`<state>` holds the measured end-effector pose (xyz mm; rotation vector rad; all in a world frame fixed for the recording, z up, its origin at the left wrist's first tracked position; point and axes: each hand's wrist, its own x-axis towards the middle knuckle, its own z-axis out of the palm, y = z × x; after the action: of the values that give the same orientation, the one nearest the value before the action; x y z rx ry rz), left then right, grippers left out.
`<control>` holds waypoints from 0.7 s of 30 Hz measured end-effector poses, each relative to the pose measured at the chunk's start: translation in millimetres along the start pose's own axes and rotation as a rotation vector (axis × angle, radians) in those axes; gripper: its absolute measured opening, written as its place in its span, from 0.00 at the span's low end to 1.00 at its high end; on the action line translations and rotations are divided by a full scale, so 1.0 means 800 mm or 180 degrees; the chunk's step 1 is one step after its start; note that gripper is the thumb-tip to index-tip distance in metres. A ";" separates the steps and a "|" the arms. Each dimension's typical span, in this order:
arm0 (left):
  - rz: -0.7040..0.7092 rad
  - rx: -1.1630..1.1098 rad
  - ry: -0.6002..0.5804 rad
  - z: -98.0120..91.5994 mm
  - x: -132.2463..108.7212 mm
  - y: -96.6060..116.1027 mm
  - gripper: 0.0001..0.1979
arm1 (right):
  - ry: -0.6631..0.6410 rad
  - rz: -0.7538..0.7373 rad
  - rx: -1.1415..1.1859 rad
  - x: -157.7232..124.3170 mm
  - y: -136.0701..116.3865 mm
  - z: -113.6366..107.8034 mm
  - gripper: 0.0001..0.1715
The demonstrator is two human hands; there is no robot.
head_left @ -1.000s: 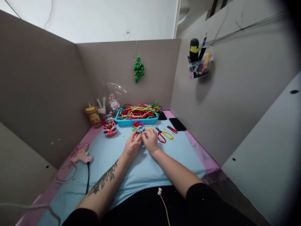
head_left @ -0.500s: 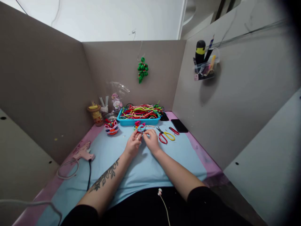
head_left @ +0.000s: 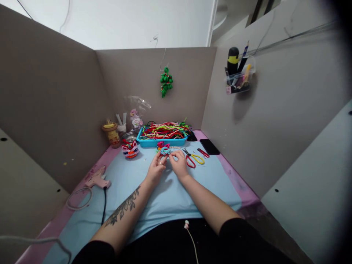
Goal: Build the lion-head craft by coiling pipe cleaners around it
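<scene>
My left hand and my right hand meet over the blue mat, fingertips pinched together on a small blue and pink pipe-cleaner piece. Both hands are closed around it; the piece sticks out just beyond the fingers. Right of my right hand lie red-and-yellow scissors. Behind the hands stands a blue tray heaped with coloured pipe cleaners.
A pink glue gun with its cable lies at the left. A small colourful figure, a jar and a bowl sit at the back left. A phone lies at the right. Grey partition walls enclose the desk; a green ornament hangs behind.
The camera view shifted slightly; my hands stay pinched on the pipe-cleaner piece at nearly the same spot.
</scene>
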<state>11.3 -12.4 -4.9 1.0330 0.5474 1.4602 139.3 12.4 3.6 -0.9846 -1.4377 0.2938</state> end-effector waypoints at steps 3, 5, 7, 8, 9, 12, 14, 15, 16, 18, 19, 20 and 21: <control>-0.0038 -0.0040 0.0067 0.001 -0.001 0.001 0.37 | -0.0003 0.0009 -0.0060 0.001 0.001 0.002 0.06; -0.0033 -0.0009 0.0044 0.002 -0.001 0.003 0.37 | -0.0026 0.0050 -0.0057 0.001 0.001 0.003 0.06; -0.0017 -0.0005 0.0010 0.004 -0.002 0.005 0.37 | -0.0076 0.0087 -0.0033 0.001 0.002 0.004 0.07; -0.0014 -0.0029 0.0013 0.004 -0.002 0.005 0.36 | -0.0099 0.0091 -0.0017 0.001 0.003 0.004 0.07; -0.0020 -0.0065 0.0025 0.005 -0.001 0.006 0.36 | -0.0122 0.0091 -0.0005 0.001 0.004 0.004 0.07; -0.0094 -0.0112 0.0103 0.003 0.000 0.005 0.35 | -0.0130 0.0075 -0.0020 0.001 0.008 0.005 0.07; -0.0154 -0.0059 0.0120 0.001 0.000 0.004 0.36 | -0.0080 0.0027 -0.0099 0.002 0.010 0.005 0.07; -0.0163 -0.0029 0.0113 0.000 0.001 0.003 0.36 | -0.0061 -0.0017 -0.0163 0.001 0.011 0.004 0.06; -0.0154 -0.0006 0.0102 0.000 0.001 0.003 0.36 | -0.0051 -0.0079 -0.0247 0.001 0.011 0.003 0.06; -0.0120 0.0006 0.0091 0.001 0.001 0.004 0.36 | -0.0068 -0.0226 -0.0466 0.001 0.010 0.002 0.06; -0.0108 0.0001 0.0097 0.002 0.001 0.004 0.36 | -0.0086 -0.0294 -0.0577 0.000 0.009 0.001 0.06; -0.0094 -0.0009 0.0112 0.003 0.001 0.005 0.35 | -0.0112 -0.0348 -0.0669 0.000 0.009 0.000 0.06; -0.0084 -0.0016 0.0123 0.003 0.001 0.006 0.35 | -0.0135 -0.0381 -0.0729 0.000 0.008 0.000 0.06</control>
<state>11.1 -13.3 0.8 0.9919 0.5827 1.4600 142.1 16.0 -0.7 -1.0759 -1.5869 0.0627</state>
